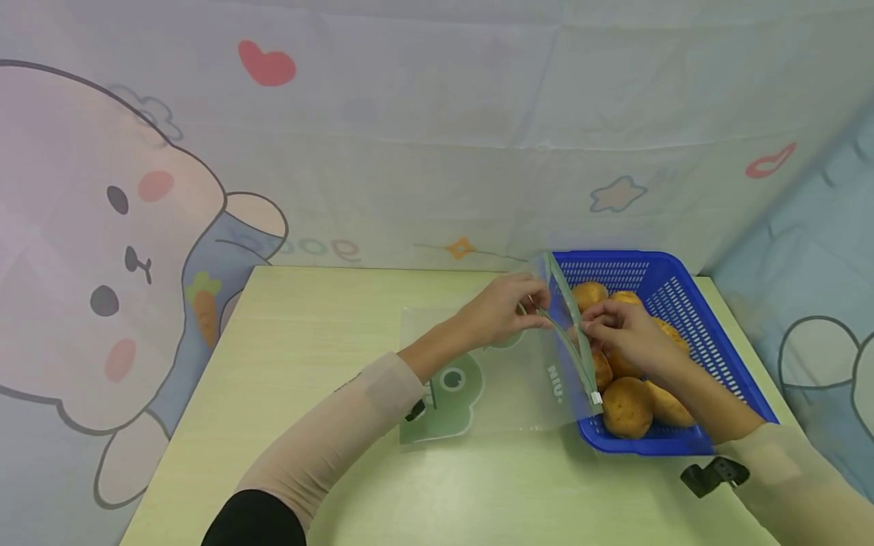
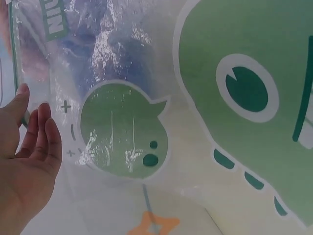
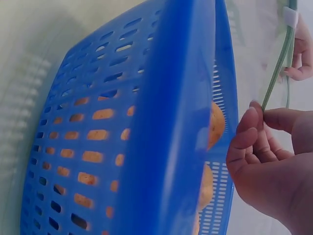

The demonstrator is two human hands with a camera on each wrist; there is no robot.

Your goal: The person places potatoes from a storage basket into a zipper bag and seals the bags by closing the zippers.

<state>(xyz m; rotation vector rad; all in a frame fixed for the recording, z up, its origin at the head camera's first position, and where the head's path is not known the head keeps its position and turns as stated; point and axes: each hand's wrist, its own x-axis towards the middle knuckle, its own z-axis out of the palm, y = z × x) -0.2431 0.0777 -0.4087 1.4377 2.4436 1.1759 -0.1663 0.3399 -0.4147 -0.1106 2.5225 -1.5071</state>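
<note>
A clear zip bag (image 1: pixel 519 394) with green cartoon prints (image 2: pixel 127 132) lies partly on the table, its mouth end raised over the left side of a blue basket (image 1: pixel 734 383). My left hand (image 1: pixel 501 309) pinches one green-edged lip of the bag. Opposite it, my right hand (image 1: pixel 631 337) pinches the other lip between thumb and fingertips, above the basket. The two lips stand apart. A white slider (image 1: pixel 596 398) sits at the near end of the green strip. Several potatoes (image 1: pixel 628 408) fill the basket, some hidden behind my right hand and the bag.
The pale wooden table (image 1: pixel 328 356) extends left of the bag. A printed cloth (image 1: pixel 423 136) hangs close behind the table, and another covers the right side. The basket's raised rim (image 3: pixel 181 98) stands right beside my right wrist.
</note>
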